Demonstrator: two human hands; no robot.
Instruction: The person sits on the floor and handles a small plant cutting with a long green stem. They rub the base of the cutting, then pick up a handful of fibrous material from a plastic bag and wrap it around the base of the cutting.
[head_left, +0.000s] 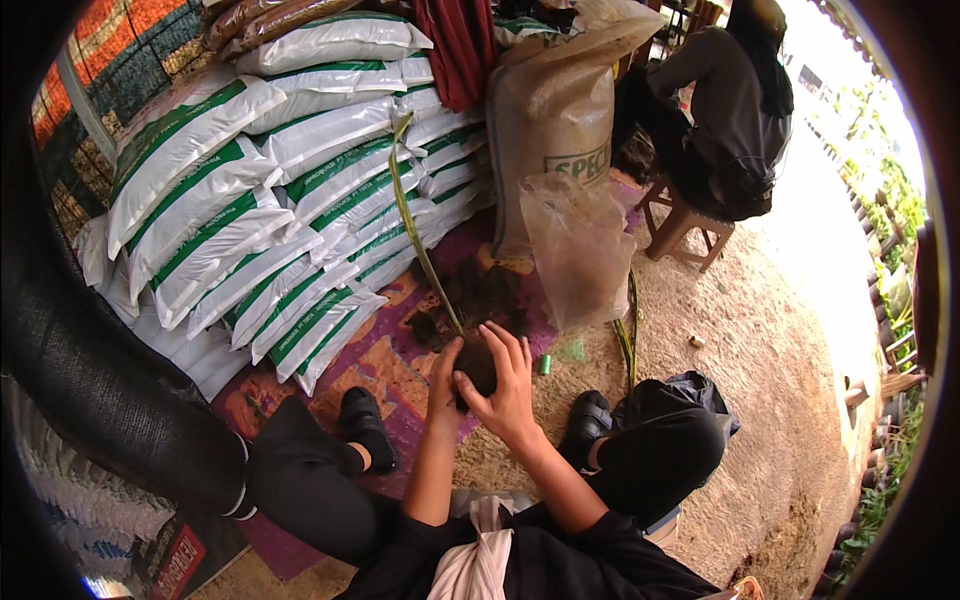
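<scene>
Between my two hands is a dark, rounded root ball, probably soil or fibre. My left hand presses its left side, and my right hand curves over its right side with spread fingers. A long, narrow green-yellow leaf rises from the top of the ball and leans away to the left. Just beyond my hands, loose dark soil or fibre lies in clumps on a purple and orange printed sheet. The underside of the ball is hidden.
White and green plastic sacks are stacked at the left. A large woven sack stands behind a clear plastic bag. Striped leaves and a black plastic bag lie right. Another person sits on a brown stool.
</scene>
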